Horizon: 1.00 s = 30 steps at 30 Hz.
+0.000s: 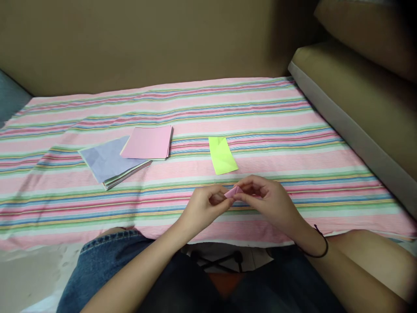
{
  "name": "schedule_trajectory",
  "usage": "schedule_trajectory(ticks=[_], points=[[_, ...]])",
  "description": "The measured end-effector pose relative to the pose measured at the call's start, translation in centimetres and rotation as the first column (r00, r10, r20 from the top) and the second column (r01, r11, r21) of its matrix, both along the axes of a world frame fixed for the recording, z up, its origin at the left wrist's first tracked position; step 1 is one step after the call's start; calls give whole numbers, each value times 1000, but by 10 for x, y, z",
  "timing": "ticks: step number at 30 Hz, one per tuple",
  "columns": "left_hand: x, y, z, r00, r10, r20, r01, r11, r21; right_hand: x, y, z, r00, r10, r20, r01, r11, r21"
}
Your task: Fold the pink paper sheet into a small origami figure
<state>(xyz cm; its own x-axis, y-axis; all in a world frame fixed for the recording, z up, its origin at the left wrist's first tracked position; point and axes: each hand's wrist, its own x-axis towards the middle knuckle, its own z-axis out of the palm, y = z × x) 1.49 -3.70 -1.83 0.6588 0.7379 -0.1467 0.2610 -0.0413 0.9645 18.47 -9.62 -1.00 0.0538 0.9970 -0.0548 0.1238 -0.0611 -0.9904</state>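
Fingers (223, 205) of the left hand (202, 208) and right hand (276, 200) pinch, from opposite sides, a small folded piece of pink paper (232, 191), held over the near part of a pink, white and multicoloured striped cloth (260, 115). A thin dark band (326, 246) circles the right wrist. Just beyond the hands lies a creased yellow-green rectangle of paper (223, 155). Farther left, a stack of square pink paper sheets (148, 142) partly overlaps a stack of paper with a pale violet-blue top sheet (109, 158); both top sheets show plain colour. Bounding the cloth are an upright brown panel (146, 43) at the far edge and a thick tan cushion (352, 87) at right. Blue denim (97, 265) covers a leg at lower left.
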Motion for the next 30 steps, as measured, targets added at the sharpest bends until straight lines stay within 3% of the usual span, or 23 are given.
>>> schedule_trajectory(ticks=[6,13,24,27,30], points=[[-2,3,5,996,66,63,-73,992,107,0,0,3,966,2,260,-32,993,112],[-1,-1,4,997,80,-12,-74,963,261,-5,-1,-2,968,-47,245,18,993,119],[3,-11,2,989,138,-43,-123,960,250,-16,-8,-3,904,-122,409,16,967,253],[4,-13,3,986,164,-9,-157,954,255,-17,-8,-2,904,-177,388,83,965,247],[4,-13,5,981,181,67,-192,954,231,-15,-8,-2,948,-202,246,154,967,203]])
